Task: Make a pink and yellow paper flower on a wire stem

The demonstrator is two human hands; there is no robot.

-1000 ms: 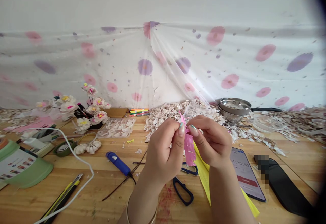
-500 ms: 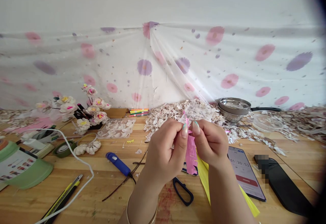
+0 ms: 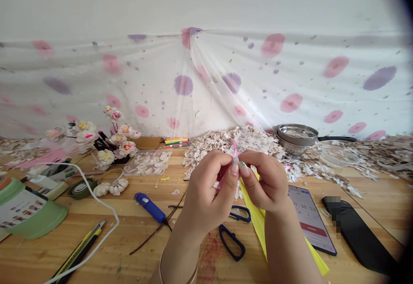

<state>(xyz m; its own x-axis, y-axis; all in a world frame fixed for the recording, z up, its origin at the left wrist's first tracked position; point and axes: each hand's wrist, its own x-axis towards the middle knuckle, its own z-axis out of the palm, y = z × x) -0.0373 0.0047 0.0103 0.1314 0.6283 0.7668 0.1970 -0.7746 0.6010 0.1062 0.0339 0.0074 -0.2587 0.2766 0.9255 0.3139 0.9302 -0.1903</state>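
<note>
My left hand (image 3: 206, 193) and my right hand (image 3: 266, 183) meet above the wooden table (image 3: 106, 254), thumbs and forefingers pinched together on a small piece of pink fringed paper (image 3: 234, 151). Only its tip shows above my fingertips, and a bit of pink shows by my left thumb. The rest is hidden inside my hands. Under my right wrist lies a yellow paper sheet (image 3: 258, 221). Dark blue scissors (image 3: 232, 236) lie on the table just below my hands.
A heap of white petal scraps (image 3: 213, 144) lies behind my hands. Steel bowls (image 3: 297, 137), a phone (image 3: 311, 223) and a black phone (image 3: 363, 239) are right. Left: a blue tool (image 3: 150, 206), paper flowers (image 3: 112, 140), a petal tray (image 3: 148, 162), tape roll (image 3: 79, 187), white cable (image 3: 106, 208).
The pink fringed strip hung below my fingers before; now it is gathered up into my hands, with only its tip showing. My fingertips have closed in tighter together.
</note>
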